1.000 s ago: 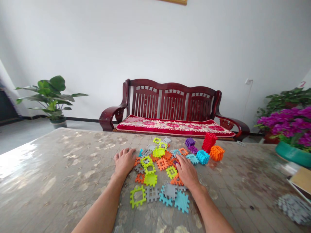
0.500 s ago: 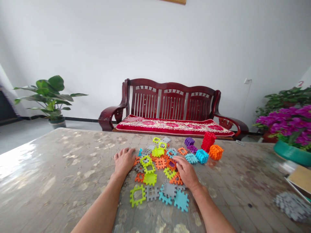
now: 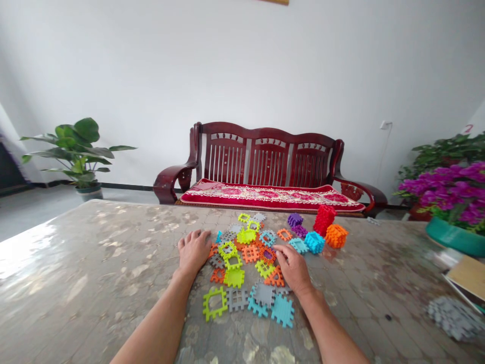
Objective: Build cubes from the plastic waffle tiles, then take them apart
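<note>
Flat on the table at the left edge of a loose pile of plastic interlocking tiles lies my left hand (image 3: 194, 249), fingers spread, holding nothing. My right hand (image 3: 292, 267) rests at the pile's right side with its index finger stretched out, nearest an orange tile with a purple middle (image 3: 267, 255); its other fingers are partly hidden. Between the hands are lime tiles (image 3: 234, 277), an orange lattice tile (image 3: 250, 254) and dark grey ones. Closer to me lie a lime frame tile (image 3: 215, 303), a grey window tile (image 3: 237, 299) and a turquoise tile (image 3: 282, 310).
Sorted stacks stand behind my right hand: purple (image 3: 294, 220), red (image 3: 324, 219), orange (image 3: 336, 236) and blue (image 3: 314, 242). A grey tile stack (image 3: 454, 319) lies far right, near a teal flower pot (image 3: 454, 238). A wooden bench (image 3: 265, 156) stands beyond the table (image 3: 113, 273).
My right index finger has lifted slightly and shifted right, off the orange-and-purple tile's edge. My left hand and the tiles stay in place.
</note>
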A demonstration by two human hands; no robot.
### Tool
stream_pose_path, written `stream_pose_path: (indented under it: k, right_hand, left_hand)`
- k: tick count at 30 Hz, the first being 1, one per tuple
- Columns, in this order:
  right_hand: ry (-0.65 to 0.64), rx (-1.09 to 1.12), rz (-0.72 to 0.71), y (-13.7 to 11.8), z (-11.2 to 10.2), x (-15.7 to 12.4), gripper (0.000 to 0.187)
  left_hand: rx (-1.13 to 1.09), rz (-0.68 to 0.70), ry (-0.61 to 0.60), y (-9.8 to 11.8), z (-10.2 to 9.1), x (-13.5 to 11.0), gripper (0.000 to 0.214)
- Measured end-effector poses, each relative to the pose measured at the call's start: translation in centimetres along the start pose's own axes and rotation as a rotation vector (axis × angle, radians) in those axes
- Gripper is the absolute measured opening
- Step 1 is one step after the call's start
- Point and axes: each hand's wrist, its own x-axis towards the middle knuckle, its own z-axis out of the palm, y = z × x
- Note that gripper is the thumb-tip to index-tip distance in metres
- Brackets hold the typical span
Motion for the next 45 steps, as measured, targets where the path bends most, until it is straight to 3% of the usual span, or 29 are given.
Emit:
stream_pose_path:
  k: [19,30,45]
  right_hand:
    - [0.020,-0.030,0.088,0.8,0.4,0.0,0.031]
    - [-0.109,0.044,0.096,0.8,0.5,-0.2,0.036]
    - [0.000,0.069,0.063,1.1,1.0,0.1,0.032]
  left_hand:
    - [0.008,-0.003,0.005,-0.1,0.2,0.0,0.042]
    - [0.002,-0.011,0.001,0.0,0.3,-0.2,0.042]
    - [-0.016,-0.014,0.017,-0.1,0.4,0.0,0.042]
